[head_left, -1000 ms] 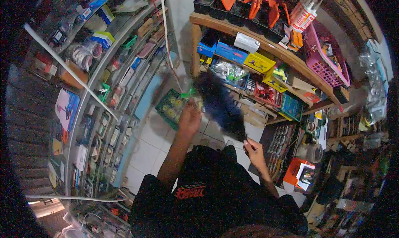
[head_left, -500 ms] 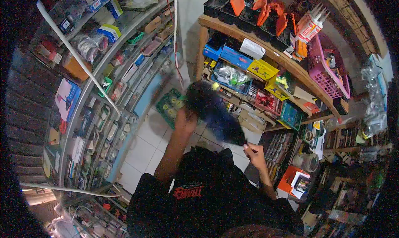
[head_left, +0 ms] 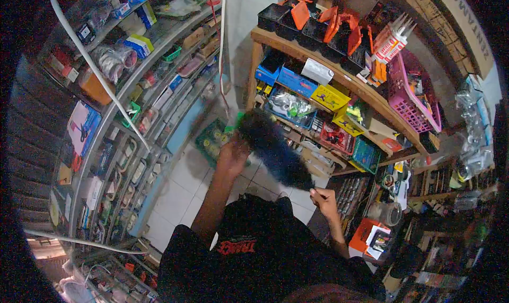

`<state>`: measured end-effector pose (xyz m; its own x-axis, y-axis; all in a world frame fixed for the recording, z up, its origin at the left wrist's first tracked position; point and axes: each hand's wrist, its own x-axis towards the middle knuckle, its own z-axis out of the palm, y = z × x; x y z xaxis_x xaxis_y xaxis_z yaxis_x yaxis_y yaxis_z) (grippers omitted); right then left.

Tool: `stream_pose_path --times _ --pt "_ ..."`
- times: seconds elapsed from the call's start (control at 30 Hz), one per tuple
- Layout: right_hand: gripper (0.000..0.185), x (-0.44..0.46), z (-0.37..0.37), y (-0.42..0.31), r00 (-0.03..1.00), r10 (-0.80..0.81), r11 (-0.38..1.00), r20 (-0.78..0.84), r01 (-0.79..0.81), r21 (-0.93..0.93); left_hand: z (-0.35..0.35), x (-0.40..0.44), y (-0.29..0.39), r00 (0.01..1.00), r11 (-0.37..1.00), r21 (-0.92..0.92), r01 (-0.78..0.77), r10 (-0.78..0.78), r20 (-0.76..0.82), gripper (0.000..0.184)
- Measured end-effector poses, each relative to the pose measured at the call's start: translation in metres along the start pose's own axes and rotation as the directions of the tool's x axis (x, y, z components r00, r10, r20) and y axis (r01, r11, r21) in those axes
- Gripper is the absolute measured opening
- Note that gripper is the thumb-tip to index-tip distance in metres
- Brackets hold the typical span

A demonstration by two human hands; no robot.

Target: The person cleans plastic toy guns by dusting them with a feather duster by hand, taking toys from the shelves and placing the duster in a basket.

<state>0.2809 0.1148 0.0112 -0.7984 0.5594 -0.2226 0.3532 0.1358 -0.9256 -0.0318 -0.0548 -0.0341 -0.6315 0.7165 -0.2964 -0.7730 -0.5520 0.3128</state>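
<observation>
A dark, fluffy feather duster (head_left: 278, 152) stretches between my two hands, slightly blurred. My right hand (head_left: 324, 198) is closed around its thin handle at the lower right end. At the upper left end, my left hand (head_left: 233, 153) is curled behind the dark feathers, which hide its fingertips. A bright green thing (head_left: 233, 122) shows just above that hand; I cannot make out what it is. Beyond my left hand, on the tiled floor, stands a green basket (head_left: 204, 136) with several pale round things in it.
Glass display shelves (head_left: 114, 123) packed with goods curve along the left. A wooden shelf (head_left: 339, 67) at the upper right bears black bins, a pink basket (head_left: 405, 96), boxes and smaller baskets. A white pole (head_left: 95, 67) crosses the left side. More stock lies at the right.
The duster and my right hand sit slightly lower in view. The bright green thing has come into sight above my left hand. The whole view has shifted a little.
</observation>
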Motion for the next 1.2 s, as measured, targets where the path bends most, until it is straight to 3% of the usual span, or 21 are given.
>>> stream_pose_path --times 0.03,0.17,0.23,0.3,0.37,0.43,0.53,0.6,0.7,0.73,0.87,0.93,1.0,1.13,1.2 --pt "0.034 -0.001 0.002 0.000 0.998 0.018 0.999 -0.066 -0.015 0.048 0.001 0.000 0.000 1.000 1.000 0.023 -0.001 0.001 -0.002 0.033" --pt "0.035 0.000 -0.005 -0.005 0.994 -0.096 0.990 0.051 0.100 -0.100 0.044 -0.015 0.006 0.994 0.974 -0.205 0.099 -0.088 0.064 0.023" --pt "0.035 -0.002 -0.003 -0.016 0.996 -0.087 0.989 0.015 0.088 -0.118 0.031 -0.003 0.002 0.999 0.997 -0.081 -0.021 0.023 0.022 0.020" --pt "0.036 -0.002 0.001 -0.003 0.999 -0.015 1.000 -0.040 0.015 -0.020 0.024 0.000 -0.004 0.953 0.906 0.313 -0.285 0.301 -0.003 0.022" --pt "0.037 -0.003 0.000 0.003 0.999 0.007 1.000 -0.031 -0.007 0.010 0.027 -0.003 -0.003 0.954 0.902 0.335 -0.273 0.300 -0.031 0.022" --pt "0.038 -0.004 0.001 -0.013 0.999 -0.023 0.999 0.038 0.024 -0.026 0.066 -0.024 0.016 0.998 1.000 -0.021 -0.006 0.005 -0.063 0.018" --pt "0.038 -0.002 0.008 -0.002 0.999 -0.009 0.998 -0.044 0.012 0.069 0.051 -0.025 0.010 0.981 0.980 0.069 -0.185 0.188 -0.049 0.014" --pt "0.039 -0.003 0.005 -0.004 0.999 -0.014 1.000 0.032 0.014 0.000 0.051 -0.021 0.011 0.959 0.957 0.082 -0.277 0.281 -0.037 0.011" --pt "0.039 -0.001 0.003 -0.004 1.000 0.015 1.000 0.015 -0.015 0.003 0.069 -0.034 0.021 0.986 0.974 0.159 -0.161 0.165 -0.014 0.015" --pt "0.039 -0.001 0.003 -0.003 0.999 0.031 0.999 -0.013 -0.031 0.022 0.052 -0.020 0.012 0.960 0.914 0.314 -0.257 0.280 -0.030 0.018" --pt "0.040 -0.003 0.004 -0.009 0.999 0.037 0.999 0.024 -0.038 0.033 0.048 -0.020 0.011 0.951 0.880 0.413 -0.235 0.295 -0.088 0.016" --pt "0.040 -0.001 0.000 -0.003 0.999 -0.034 0.999 0.015 0.034 -0.028 0.041 -0.018 0.013 0.928 0.808 0.533 -0.249 0.357 -0.107 0.016" --pt "0.040 -0.001 0.002 -0.001 1.000 -0.007 1.000 -0.011 0.007 -0.013 0.047 -0.020 0.016 0.910 0.741 0.631 -0.230 0.394 -0.130 0.019" --pt "0.040 -0.001 -0.001 -0.021 0.992 -0.126 0.984 0.022 0.128 -0.126 0.038 -0.022 0.017 0.939 0.547 0.807 -0.221 0.342 0.026 0.021" --pt "0.039 0.001 0.001 -0.025 0.997 -0.072 0.992 -0.014 0.070 -0.104 0.039 -0.023 0.014 0.934 0.437 0.867 -0.240 0.346 0.085 0.021"
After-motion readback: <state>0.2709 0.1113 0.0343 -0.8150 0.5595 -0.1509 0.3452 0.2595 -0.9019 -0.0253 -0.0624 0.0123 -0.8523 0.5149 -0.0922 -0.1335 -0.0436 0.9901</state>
